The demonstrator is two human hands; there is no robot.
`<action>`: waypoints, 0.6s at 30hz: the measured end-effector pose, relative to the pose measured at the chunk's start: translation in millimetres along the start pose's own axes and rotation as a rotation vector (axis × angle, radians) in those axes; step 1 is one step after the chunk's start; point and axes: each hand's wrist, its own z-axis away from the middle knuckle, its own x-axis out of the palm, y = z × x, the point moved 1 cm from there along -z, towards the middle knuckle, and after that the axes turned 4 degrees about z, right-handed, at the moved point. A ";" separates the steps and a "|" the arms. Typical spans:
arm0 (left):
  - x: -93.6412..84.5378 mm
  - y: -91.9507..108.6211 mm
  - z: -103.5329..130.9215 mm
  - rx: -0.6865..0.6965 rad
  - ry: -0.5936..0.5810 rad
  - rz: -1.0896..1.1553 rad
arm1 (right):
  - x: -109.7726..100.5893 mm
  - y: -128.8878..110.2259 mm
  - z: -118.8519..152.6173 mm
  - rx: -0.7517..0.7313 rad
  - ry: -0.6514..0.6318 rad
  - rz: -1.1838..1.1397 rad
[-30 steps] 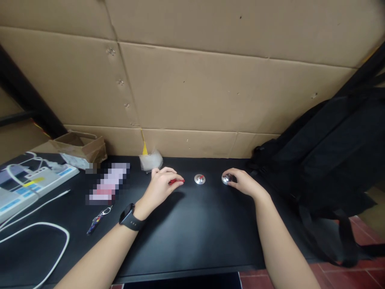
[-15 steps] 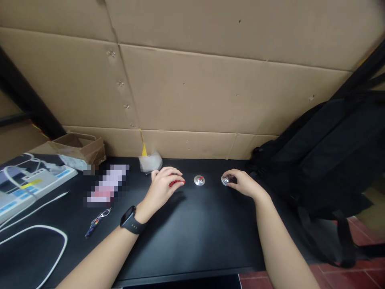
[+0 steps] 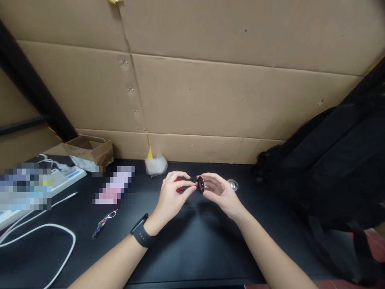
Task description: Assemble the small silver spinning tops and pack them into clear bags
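Note:
Over the middle of the black table, my left hand (image 3: 177, 192) is closed on a small red piece (image 3: 179, 185), with its thumb and index finger pinched at a red tip. My right hand (image 3: 221, 192) holds a round metal disc (image 3: 201, 184) by its rim, tilted on edge, its dark red side turned toward my left fingertips. The red tip is at or very near the disc's face; contact is hard to tell. Behind my right hand a shiny silver dome (image 3: 233, 185) lies on the table, partly hidden by the hand.
A crumpled clear plastic bag (image 3: 156, 165) lies by the cardboard wall (image 3: 210, 96). On the left are an open carton (image 3: 92, 150), a keychain (image 3: 104, 223), a white cable (image 3: 70, 237) and a power strip (image 3: 67, 180). A black backpack (image 3: 337, 168) fills the right side.
My right hand has moved left from the silver dome and now holds the disc, lifted off the table. Both hands have come close together. The view has shifted slightly.

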 end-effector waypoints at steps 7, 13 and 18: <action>-0.1 8.8 2.9 0.034 -0.004 -0.086 | 8.5 14.2 0.6 0.045 0.005 -0.071; -0.6 8.9 2.1 0.011 -0.018 -0.084 | 12.5 19.6 0.8 -0.003 0.085 0.049; -1.6 6.8 2.3 0.015 -0.006 -0.017 | 17.8 19.1 -0.7 -0.054 0.146 0.093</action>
